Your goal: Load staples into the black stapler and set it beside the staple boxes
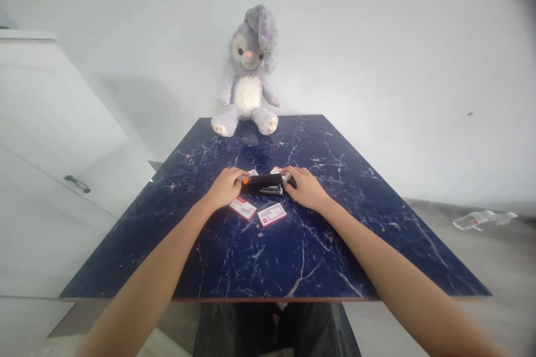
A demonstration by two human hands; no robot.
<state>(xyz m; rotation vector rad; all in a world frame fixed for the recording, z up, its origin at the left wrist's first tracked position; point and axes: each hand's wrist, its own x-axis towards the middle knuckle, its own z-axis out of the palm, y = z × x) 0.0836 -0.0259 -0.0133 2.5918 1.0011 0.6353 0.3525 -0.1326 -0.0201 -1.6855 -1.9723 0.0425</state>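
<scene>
A black stapler [265,183] with an orange tip at its left end lies flat in the middle of the dark blue marbled table [326,245]. My left hand [226,187] grips its left end with curled fingers. My right hand [305,188] closes on its right end. Two small white and red boxes [243,208] [272,215] lie just in front of the stapler. Two more small white and red boxes [253,172] [276,169] peek out right behind it.
A grey and white plush rabbit [249,75] sits at the table's far edge against the white wall. A white cabinet [50,167] with a dark handle stands to the left. Crumpled clear plastic [481,218] lies on the floor at the right.
</scene>
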